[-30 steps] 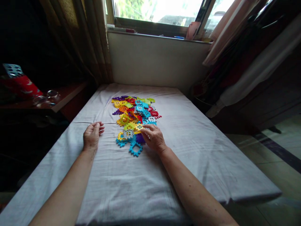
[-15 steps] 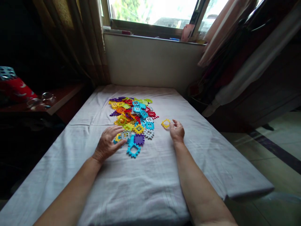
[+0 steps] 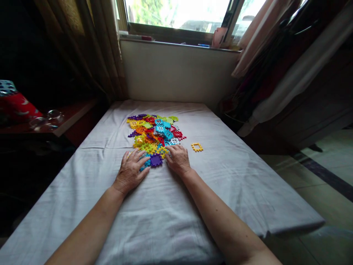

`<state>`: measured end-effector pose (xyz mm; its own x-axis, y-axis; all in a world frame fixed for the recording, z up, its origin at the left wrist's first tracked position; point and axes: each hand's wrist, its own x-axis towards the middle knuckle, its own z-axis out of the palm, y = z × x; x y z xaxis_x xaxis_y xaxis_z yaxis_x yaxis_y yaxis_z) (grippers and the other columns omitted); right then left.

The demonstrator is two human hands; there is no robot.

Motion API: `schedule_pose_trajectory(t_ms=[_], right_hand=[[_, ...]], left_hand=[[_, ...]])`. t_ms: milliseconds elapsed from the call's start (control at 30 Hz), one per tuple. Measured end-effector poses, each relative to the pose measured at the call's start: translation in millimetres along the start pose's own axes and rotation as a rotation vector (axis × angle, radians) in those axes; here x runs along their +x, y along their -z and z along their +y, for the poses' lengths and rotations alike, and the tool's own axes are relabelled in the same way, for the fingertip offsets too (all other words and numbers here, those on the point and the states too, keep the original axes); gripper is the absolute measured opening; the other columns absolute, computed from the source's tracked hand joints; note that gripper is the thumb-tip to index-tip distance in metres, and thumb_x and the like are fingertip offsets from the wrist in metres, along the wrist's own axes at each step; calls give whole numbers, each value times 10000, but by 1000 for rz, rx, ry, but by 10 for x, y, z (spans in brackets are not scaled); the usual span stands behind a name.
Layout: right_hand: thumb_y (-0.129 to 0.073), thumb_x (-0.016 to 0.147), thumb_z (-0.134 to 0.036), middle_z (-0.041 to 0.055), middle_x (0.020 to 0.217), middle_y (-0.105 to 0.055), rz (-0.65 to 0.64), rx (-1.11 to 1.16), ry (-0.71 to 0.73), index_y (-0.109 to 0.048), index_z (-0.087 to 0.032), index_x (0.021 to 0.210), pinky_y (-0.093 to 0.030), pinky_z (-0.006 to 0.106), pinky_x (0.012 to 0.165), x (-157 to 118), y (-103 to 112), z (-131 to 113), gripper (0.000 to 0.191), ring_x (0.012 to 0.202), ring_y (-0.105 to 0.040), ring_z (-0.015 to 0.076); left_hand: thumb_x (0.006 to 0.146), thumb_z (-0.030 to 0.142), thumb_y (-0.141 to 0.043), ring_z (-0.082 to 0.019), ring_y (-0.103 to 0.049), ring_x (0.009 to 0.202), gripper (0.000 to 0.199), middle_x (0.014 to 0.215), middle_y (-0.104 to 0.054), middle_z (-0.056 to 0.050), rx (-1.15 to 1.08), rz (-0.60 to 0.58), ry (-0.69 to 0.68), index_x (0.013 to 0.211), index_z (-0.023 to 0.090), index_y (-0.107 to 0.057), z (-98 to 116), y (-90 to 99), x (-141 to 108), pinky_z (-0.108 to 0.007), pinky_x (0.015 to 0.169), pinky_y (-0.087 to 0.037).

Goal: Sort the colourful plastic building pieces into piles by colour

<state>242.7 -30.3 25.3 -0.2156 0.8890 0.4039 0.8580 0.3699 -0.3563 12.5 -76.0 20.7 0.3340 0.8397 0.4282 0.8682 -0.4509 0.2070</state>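
Right hand (image 3: 178,159) had moved from the single yellow frame (image 3: 197,150), where it was positioned half a second earlier, to the near right edge of the pile of toothed plastic pieces (image 3: 150,139). Yellow frame lay flat and alone to the right of the pile, apart from it. Purple tile (image 3: 156,160) had shifted slightly leftward and was located at the near edge of the pile, between the two hands.

Left hand (image 3: 131,170) was laid palm down over the near left corner of the pile; its fingers were extended and spread, with blue pieces (image 3: 145,165) visible at the fingertips. Right-hand fingers were bent beside a yellow window piece (image 3: 162,151) at the near right of the pile; whether they gripped anything could not be determined.

A pale cloth (image 3: 165,217) covered the surface beneath the pile. Beyond the pile stood a low wall (image 3: 176,70) with a window (image 3: 176,14) above it. A red container (image 3: 19,106) was located well to the left of the pile, and hanging garments (image 3: 267,106) well to the right.
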Motion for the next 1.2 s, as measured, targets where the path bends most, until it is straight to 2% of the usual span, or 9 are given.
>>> schedule_pose_trajectory(t_ms=[133,333,433,533,633,800,900,1100,1200], right_hand=[[-646,866,-286,82,1050,-736,-34,-24,-36,-721,-268,1113,-429,397,888,42,-29,-24,259,1037,-591,271],[-677,816,-272,47,989,-736,56,179,-180,-718,-269,1091,-459,380,872,30,-136,71,278,979,-620,245],[-665,808,-252,34,937,-739,114,295,-198,-731,-265,1047,-477,374,878,36,-139,112,248,939,-639,229],[-634,810,-256,26,887,-743,181,418,-203,-742,-253,925,-494,365,884,62,-105,191,158,900,-657,213],[-625,799,-310,35,889,-752,291,531,-266,-734,-229,882,-511,356,882,101,-52,399,160,875,-673,200],[-645,727,-418,61,839,-751,531,691,-565,-720,-166,894,-553,342,777,116,98,1028,311,776,-679,190],[-667,671,-392,68,786,-738,624,689,-704,-708,-151,826,-559,340,739,72,186,1331,289,739,-676,199],[-605,707,-329,96,848,-743,641,511,-774,-716,-149,877,-548,360,826,12,212,1490,271,828,-686,227],[-556,743,-299,128,958,-744,607,453,-762,-719,-135,958,-531,387,887,-4,201,1485,316,907,-680,243]], left_hand=[[869,437,-567,-308,-510,1339,394,1347,-651,-82,-65,80,121,1222,297,-671,-177,10,-3,-562,1171,-258],[839,459,-575,-285,-602,1216,338,1251,-706,-68,-113,220,290,1107,302,-710,-528,6,-20,-475,1113,-366],[829,482,-573,-290,-621,1181,348,1219,-718,-84,-125,181,320,1080,288,-718,-597,-25,-37,-474,1088,-395],[828,511,-586,-317,-592,1231,390,1244,-708,-96,-107,101,321,1121,284,-708,-575,-56,-50,-554,1127,-324],[835,526,-593,-319,-561,1275,401,1275,-695,-90,-100,57,313,1150,305,-702,-539,-66,-56,-592,1147,-269],[840,509,-604,-292,-549,1284,359,1307,-675,-71,-86,51,298,1134,339,-719,-539,-52,-48,-561,1154,-271],[834,510,-610,-290,-560,1267,352,1298,-678,-70,-97,68,272,1121,342,-726,-543,-43,-40,-549,1143,-298],[822,554,-585,-312,-551,1290,361,1278,-690,-58,-170,27,228,1081,355,-739,-535,-8,-36,-582,1150,-287],[832,561,-538,-303,-582,1253,374,1264,-698,-59,-232,63,237,1056,343,-744,-593,-2,-27,-539,1131,-341]])
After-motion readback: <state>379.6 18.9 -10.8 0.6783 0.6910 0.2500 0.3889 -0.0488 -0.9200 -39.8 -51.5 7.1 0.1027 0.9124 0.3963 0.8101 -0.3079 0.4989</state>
